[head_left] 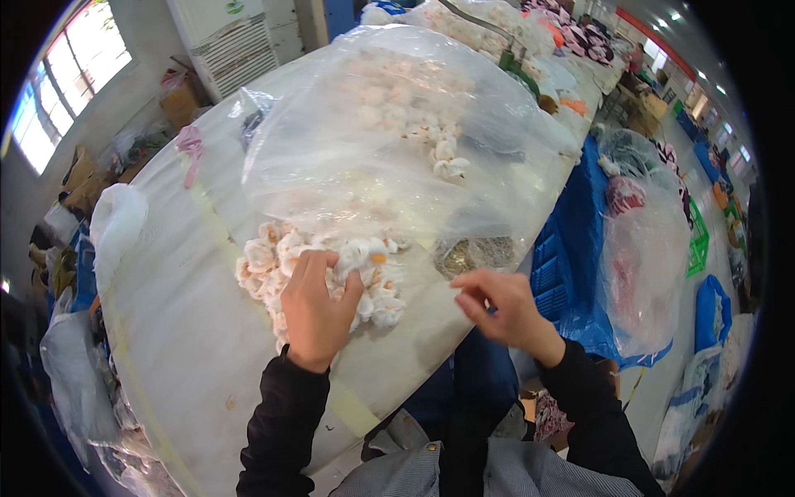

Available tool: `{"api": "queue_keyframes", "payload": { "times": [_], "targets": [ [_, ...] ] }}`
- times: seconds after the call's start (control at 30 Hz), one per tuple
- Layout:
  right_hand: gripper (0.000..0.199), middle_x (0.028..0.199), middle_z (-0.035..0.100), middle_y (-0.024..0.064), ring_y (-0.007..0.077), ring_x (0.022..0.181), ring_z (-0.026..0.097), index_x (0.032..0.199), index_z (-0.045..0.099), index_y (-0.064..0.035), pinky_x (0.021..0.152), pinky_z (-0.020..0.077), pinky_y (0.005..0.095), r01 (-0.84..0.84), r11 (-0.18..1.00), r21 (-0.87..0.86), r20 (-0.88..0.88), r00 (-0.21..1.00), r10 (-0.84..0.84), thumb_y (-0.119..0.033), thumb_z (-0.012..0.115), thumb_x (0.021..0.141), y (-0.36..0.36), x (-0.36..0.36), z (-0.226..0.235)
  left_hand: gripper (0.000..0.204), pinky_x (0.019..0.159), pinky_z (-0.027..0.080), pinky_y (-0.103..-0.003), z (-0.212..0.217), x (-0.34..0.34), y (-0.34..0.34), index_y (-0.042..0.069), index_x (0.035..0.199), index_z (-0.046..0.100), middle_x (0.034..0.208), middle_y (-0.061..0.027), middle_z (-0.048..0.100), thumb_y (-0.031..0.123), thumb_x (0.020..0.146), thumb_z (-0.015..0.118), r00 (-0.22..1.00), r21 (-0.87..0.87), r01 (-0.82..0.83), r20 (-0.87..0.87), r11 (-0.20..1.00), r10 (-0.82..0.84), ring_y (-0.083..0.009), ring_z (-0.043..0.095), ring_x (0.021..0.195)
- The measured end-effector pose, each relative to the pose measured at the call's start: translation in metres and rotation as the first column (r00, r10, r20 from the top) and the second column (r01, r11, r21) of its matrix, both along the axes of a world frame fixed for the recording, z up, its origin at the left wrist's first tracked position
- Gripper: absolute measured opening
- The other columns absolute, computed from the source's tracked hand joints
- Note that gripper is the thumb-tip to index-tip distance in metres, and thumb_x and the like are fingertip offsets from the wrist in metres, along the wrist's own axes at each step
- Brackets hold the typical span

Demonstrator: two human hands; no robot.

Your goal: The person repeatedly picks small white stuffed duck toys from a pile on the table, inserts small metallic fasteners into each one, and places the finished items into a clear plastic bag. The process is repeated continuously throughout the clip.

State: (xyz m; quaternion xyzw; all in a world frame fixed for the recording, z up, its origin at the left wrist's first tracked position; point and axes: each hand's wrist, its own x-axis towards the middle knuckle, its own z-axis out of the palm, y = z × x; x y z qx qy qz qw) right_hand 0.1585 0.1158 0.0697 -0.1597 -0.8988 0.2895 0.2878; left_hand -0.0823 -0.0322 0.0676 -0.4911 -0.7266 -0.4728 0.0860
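Observation:
My left hand (316,308) rests on a heap of small white plush pieces with orange spots (273,257) on the pale table (182,315), fingers curled over one of the pieces. A big clear plastic bag (389,124) holding more of the same pieces lies open just behind the heap. My right hand (501,305) hovers at the table's near edge, thumb and forefinger pinched together on the bag's thin clear edge. A small pile of grey-brown bits (476,253) sits under the plastic beside that hand.
A blue crate (551,273) and a clear bag of pink and dark items (650,248) stand to the right of the table. More filled bags lie at the table's far end (497,21). White sacks (116,219) and cardboard boxes (178,99) crowd the left side.

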Motion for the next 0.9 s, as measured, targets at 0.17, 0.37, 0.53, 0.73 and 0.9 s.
{"api": "queue_keyframes", "payload": {
  "times": [0.17, 0.37, 0.53, 0.73, 0.9],
  "targets": [
    [0.039, 0.11, 0.068, 0.0105, 0.0191, 0.074, 0.07, 0.12, 0.07, -0.0083, 0.064, 0.0568, 0.0314, 0.036, 0.999, 0.033, -0.155, 0.987, -0.03, -0.008, 0.082, 0.082, -0.022, -0.017, 0.0, 0.029, 0.051, 0.034, -0.026, 0.0, 0.05, 0.001, 0.003, 0.102, 0.068, 0.09, -0.0034, 0.063, -0.002, 0.074, 0.077, 0.944, -0.051, 0.286, 0.187, 0.957, -0.272, -0.0089, 0.042, 0.054],
    [0.028, 0.099, 0.071, 0.0132, 0.0307, 0.08, 0.07, 0.111, 0.07, -0.0039, 0.068, 0.0568, 0.0341, -0.008, 0.995, -0.102, -0.242, 0.97, -0.017, -0.002, 0.077, 0.084, -0.016, 0.003, -0.037, 0.033, 0.055, 0.041, -0.024, -0.017, 0.075, 0.013, 0.003, 0.105, 0.07, 0.103, -0.0095, 0.07, -0.01, 0.075, 0.074, 0.818, -0.022, 0.42, 0.443, 0.907, -0.368, -0.01, 0.053, 0.061],
    [0.022, 0.097, 0.071, 0.0129, 0.0262, 0.075, 0.069, 0.112, 0.07, -0.0027, 0.066, 0.0548, 0.0313, 0.044, 0.941, -0.336, -0.211, 0.97, -0.121, -0.002, 0.073, 0.09, -0.018, 0.017, -0.057, 0.033, 0.075, 0.052, -0.026, -0.035, 0.081, 0.036, 0.0, 0.111, 0.07, 0.108, -0.0134, 0.071, -0.012, 0.08, 0.07, 0.822, -0.009, 0.532, 0.247, 0.847, -0.513, -0.0203, 0.068, 0.093],
    [0.021, 0.1, 0.072, 0.0121, 0.0226, 0.073, 0.069, 0.113, 0.071, -0.0029, 0.066, 0.0539, 0.0298, 0.139, 0.899, -0.415, -0.25, 0.933, -0.259, -0.003, 0.073, 0.092, -0.021, 0.023, -0.076, 0.025, 0.069, 0.051, -0.024, -0.056, 0.094, 0.051, 0.0, 0.111, 0.069, 0.102, -0.0099, 0.07, -0.009, 0.088, 0.068, 0.832, -0.023, 0.479, 0.332, 0.877, -0.445, -0.0145, 0.066, 0.086],
    [0.026, 0.107, 0.071, 0.0128, 0.0239, 0.079, 0.067, 0.113, 0.071, -0.0021, 0.072, 0.0541, 0.0319, 0.24, 0.932, -0.273, -0.213, 0.929, -0.302, -0.002, 0.076, 0.087, -0.018, 0.026, -0.081, 0.024, 0.063, 0.046, -0.022, -0.075, 0.097, 0.049, 0.001, 0.112, 0.066, 0.104, -0.005, 0.066, -0.008, 0.09, 0.068, 0.76, -0.05, 0.516, 0.487, 0.855, -0.431, -0.0068, 0.058, 0.074]
  ]
}}
